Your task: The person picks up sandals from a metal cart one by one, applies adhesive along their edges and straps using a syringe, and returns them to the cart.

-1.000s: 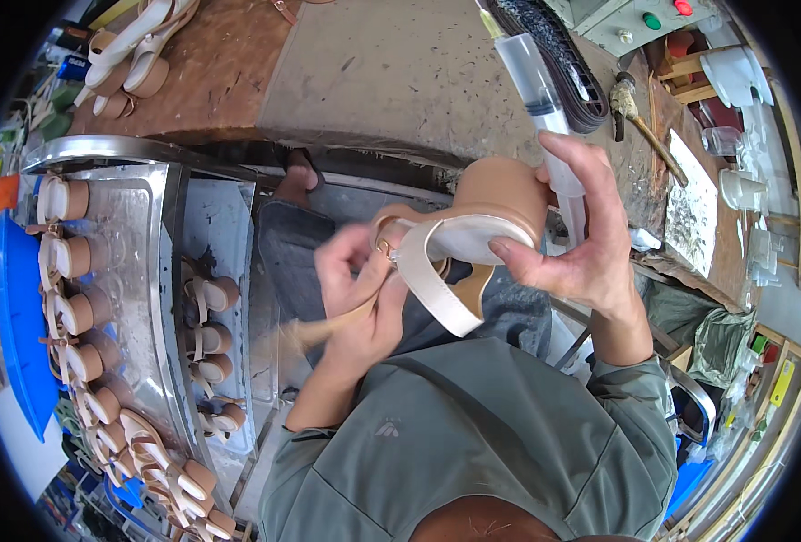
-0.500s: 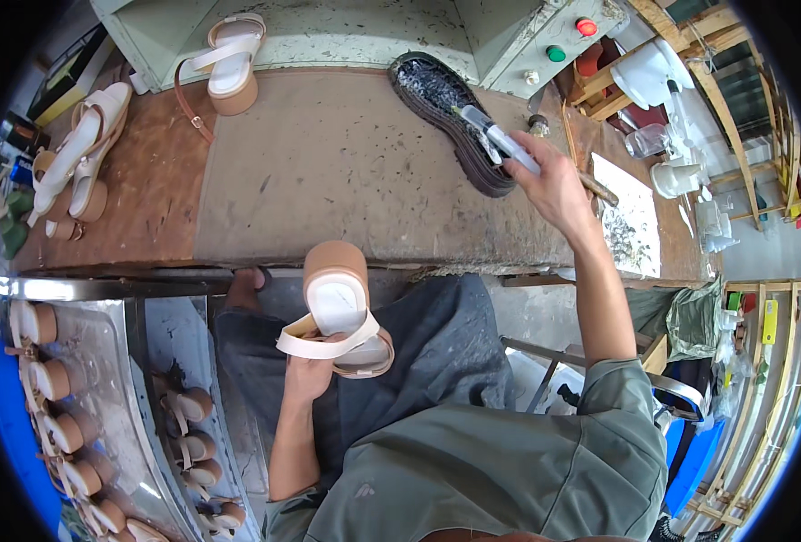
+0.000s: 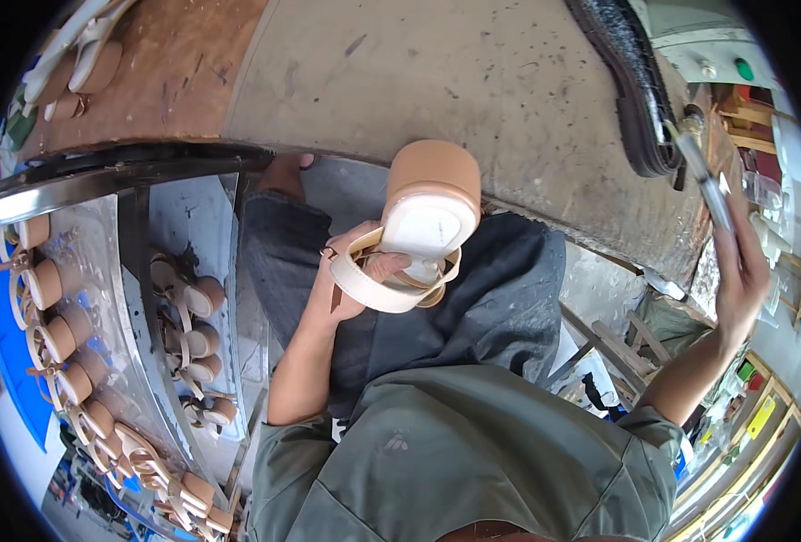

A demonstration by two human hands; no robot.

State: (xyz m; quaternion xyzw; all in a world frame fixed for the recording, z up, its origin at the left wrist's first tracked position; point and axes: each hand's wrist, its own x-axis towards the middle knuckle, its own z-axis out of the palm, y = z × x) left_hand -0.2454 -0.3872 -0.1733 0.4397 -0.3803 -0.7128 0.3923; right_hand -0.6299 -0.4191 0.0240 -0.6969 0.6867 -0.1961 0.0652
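The sandal (image 3: 427, 221) is gripped by the left hand (image 3: 351, 271); beyond the fingers, the likely stiff heel (image 3: 432, 172) is best held. The syringe (image 3: 706, 185) is clasped by the right hand (image 3: 742, 266).

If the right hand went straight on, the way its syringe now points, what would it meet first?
Probably the dark sole on the bench: the syringe in the right hand points toward its edge, though depth is unclear.

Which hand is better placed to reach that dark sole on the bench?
Likely the right hand: it holds the syringe near the dark sole, while the left hand grips the sandal farther away.
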